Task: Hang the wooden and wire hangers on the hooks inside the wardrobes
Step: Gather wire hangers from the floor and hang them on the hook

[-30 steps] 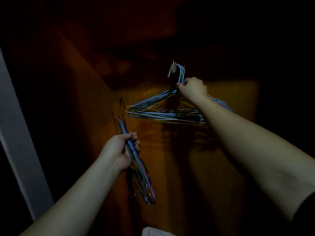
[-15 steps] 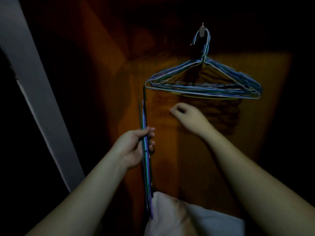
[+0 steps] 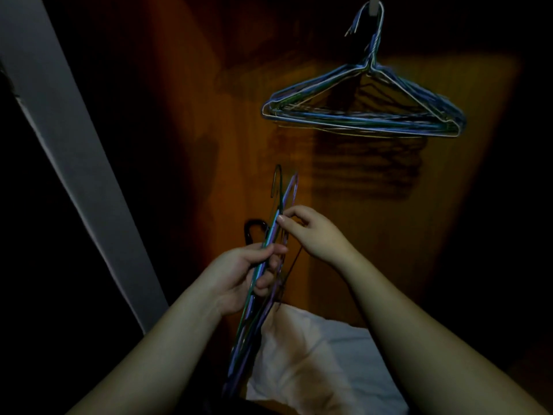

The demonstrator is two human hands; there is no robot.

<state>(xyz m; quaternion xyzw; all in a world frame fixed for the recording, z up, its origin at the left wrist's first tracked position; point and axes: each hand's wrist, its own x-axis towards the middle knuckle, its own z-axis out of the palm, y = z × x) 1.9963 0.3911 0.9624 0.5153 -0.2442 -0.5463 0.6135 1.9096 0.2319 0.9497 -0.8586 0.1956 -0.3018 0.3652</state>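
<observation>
Nearest you, low centre: a white crumpled cloth (image 3: pixel 323 363) lies at the bottom of the wardrobe, just right of the lower ends of the hangers you're holding.

Your left hand (image 3: pixel 242 277) grips a bundle of thin coloured wire hangers (image 3: pixel 260 283), green, blue and purple, held edge-on and near upright. Fingers curled round the wires about mid-length, thumb on top. The bundle's hook ends (image 3: pixel 284 187) stick up above both hands.

Your right hand (image 3: pixel 311 232) is just beyond and right of the left. Its fingertips (image 3: pixel 281 219) pinch one wire of the same bundle near the neck, other fingers loosely curled.

A dark curved hook shape (image 3: pixel 254 232) shows just left of the bundle; can't tell what it belongs to.

Farther, upper right: a stack of blue and white wire hangers (image 3: pixel 365 115) hangs on a small metal wall hook (image 3: pixel 374 3) against the brown wooden back panel (image 3: pixel 389 235), well apart from both hands.

Far left: a grey slanted edge strip (image 3: pixel 68 151), the rest in darkness.
</observation>
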